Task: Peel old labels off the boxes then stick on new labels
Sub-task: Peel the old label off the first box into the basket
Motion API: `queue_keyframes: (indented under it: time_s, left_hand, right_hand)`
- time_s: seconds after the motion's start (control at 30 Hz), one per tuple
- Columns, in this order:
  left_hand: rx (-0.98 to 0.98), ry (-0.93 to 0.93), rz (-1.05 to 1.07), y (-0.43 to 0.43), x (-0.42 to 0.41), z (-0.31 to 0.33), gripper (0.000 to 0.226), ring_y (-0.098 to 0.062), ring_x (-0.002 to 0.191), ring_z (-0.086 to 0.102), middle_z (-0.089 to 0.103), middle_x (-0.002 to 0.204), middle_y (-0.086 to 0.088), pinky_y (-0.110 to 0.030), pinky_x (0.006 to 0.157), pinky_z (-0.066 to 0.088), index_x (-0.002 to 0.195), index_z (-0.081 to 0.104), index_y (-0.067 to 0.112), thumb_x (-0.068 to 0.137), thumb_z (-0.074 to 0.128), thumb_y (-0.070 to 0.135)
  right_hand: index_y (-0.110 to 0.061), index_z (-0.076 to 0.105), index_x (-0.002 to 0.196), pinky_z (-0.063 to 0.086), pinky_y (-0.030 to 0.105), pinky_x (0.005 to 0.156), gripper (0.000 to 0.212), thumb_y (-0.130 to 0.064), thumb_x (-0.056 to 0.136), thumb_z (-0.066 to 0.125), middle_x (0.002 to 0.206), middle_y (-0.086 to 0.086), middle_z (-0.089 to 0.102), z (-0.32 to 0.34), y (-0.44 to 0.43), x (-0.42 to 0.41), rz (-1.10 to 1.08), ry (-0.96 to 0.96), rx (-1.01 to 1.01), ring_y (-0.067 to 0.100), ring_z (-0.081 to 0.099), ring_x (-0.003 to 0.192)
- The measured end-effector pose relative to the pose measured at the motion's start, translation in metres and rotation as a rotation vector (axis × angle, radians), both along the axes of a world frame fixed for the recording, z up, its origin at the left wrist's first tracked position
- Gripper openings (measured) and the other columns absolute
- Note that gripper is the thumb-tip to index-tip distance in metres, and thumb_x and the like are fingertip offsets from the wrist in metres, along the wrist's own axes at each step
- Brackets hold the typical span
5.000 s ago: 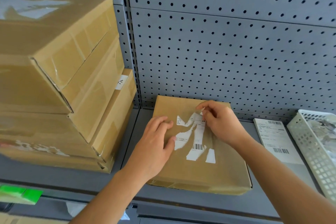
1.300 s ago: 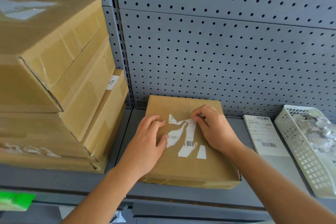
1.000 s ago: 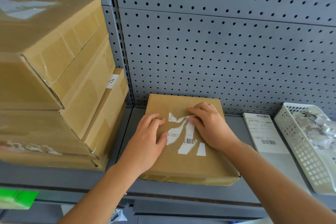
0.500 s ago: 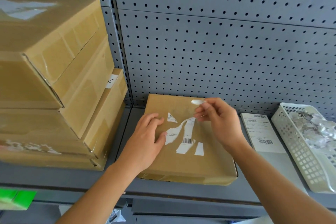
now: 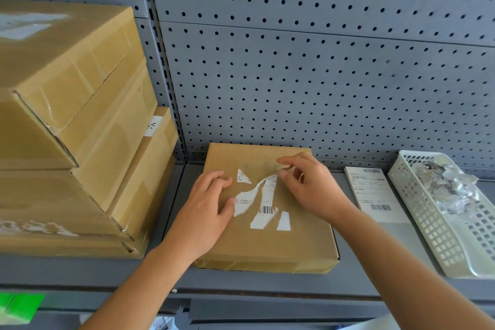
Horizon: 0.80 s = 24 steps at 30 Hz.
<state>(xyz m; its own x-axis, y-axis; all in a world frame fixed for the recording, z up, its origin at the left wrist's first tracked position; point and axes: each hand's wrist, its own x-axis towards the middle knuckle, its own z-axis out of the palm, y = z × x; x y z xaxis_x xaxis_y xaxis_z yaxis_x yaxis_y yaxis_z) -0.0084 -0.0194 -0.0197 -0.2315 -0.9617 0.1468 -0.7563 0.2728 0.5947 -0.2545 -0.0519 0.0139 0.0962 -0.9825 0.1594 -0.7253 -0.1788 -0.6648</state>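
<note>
While my left hand (image 5: 211, 203) pins the box (image 5: 267, 246) flat-palmed, my right hand (image 5: 310, 187) pinches, probably, a torn scrap (image 5: 285, 167); next: lift remaining old label strips (image 5: 266, 195).

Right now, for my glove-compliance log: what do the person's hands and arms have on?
Nothing: the left hand and right hand are bare, with no gloves, rings or watch in view. Both forearms are bare too, with no sleeves showing.

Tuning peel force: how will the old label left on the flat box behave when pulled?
Probably tears rather than lifts whole: the old label is already ragged strips. Likely thin and light: the right hand pinches a scrap by fingertips. The left hand bracing the box hints the glue resists.
</note>
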Motion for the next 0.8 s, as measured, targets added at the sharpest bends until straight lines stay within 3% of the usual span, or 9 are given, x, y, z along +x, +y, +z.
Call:
queue_keyframes:
  time_s: [0.1, 0.23, 0.3, 0.47, 0.57, 0.67, 0.8]
  left_hand:
    - [0.006, 0.005, 0.004, 0.0, -0.001, 0.001, 0.047, 0.007, 0.143, 0.019, 0.025, 0.152, 0.023, -0.016, 0.104, 0.027, 0.147, 0.044, 0.023, 0.103, 0.047, 0.04]
    - [0.008, 0.001, 0.006, 0.0, 0.0, 0.0, 0.047, 0.007, 0.143, 0.02, 0.025, 0.152, 0.023, -0.017, 0.101, 0.028, 0.147, 0.044, 0.024, 0.103, 0.047, 0.041]
    - [0.008, 0.002, 0.006, 0.0, -0.001, 0.0, 0.047, 0.007, 0.142, 0.02, 0.024, 0.152, 0.023, -0.016, 0.101, 0.028, 0.147, 0.044, 0.024, 0.103, 0.047, 0.041]
    - [0.006, 0.004, 0.006, -0.001, -0.001, 0.0, 0.047, 0.008, 0.142, 0.019, 0.025, 0.151, 0.023, -0.016, 0.103, 0.026, 0.147, 0.044, 0.023, 0.104, 0.047, 0.04]
    - [0.008, 0.011, 0.008, 0.0, -0.001, -0.001, 0.046, 0.007, 0.143, 0.019, 0.025, 0.151, 0.023, -0.016, 0.103, 0.025, 0.146, 0.046, 0.023, 0.103, 0.048, 0.039]
    - [0.008, 0.002, 0.004, -0.001, 0.0, 0.0, 0.047, 0.007, 0.144, 0.018, 0.025, 0.152, 0.023, -0.016, 0.105, 0.026, 0.147, 0.045, 0.022, 0.103, 0.047, 0.039]
    - [0.023, -0.002, 0.008, 0.0, 0.0, 0.0, 0.048, 0.009, 0.143, 0.018, 0.023, 0.153, 0.023, -0.018, 0.106, 0.027, 0.149, 0.043, 0.023, 0.104, 0.045, 0.04]
  right_hand:
    - [-0.025, 0.066, 0.122, 0.041, 0.009, 0.075, 0.029, -0.03, 0.094, 0.068, 0.103, -0.015, 0.05, -0.005, -0.003, 0.004, 0.051, 0.117, 0.012, -0.004, 0.053, 0.083]
    - [-0.019, 0.07, 0.101, 0.051, 0.031, 0.08, 0.01, -0.025, 0.093, 0.069, 0.102, -0.008, 0.057, -0.006, -0.007, 0.011, 0.083, 0.185, -0.054, 0.009, 0.057, 0.088]
    - [-0.016, 0.069, 0.094, 0.051, 0.031, 0.077, 0.004, -0.02, 0.093, 0.068, 0.097, -0.008, 0.059, -0.008, -0.006, 0.01, 0.102, 0.166, -0.089, 0.01, 0.057, 0.085]
    - [-0.019, 0.069, 0.091, 0.043, 0.011, 0.071, 0.008, -0.014, 0.096, 0.065, 0.09, -0.013, 0.067, -0.007, 0.01, 0.008, 0.096, -0.062, -0.06, 0.007, 0.058, 0.085]
    - [-0.024, 0.065, 0.09, 0.052, 0.027, 0.071, 0.011, -0.017, 0.098, 0.062, 0.077, -0.006, 0.07, -0.007, 0.016, 0.01, 0.028, -0.199, -0.023, 0.015, 0.064, 0.073]
    - [-0.017, 0.061, 0.093, 0.058, 0.045, 0.076, 0.01, -0.014, 0.101, 0.056, 0.074, 0.009, 0.072, 0.01, 0.013, 0.001, -0.123, -0.553, -0.079, 0.027, 0.069, 0.07]
    - [-0.012, 0.061, 0.097, 0.058, 0.05, 0.08, 0.006, -0.016, 0.101, 0.058, 0.074, 0.011, 0.073, 0.028, 0.008, -0.008, -0.121, -0.581, -0.056, 0.031, 0.07, 0.071]
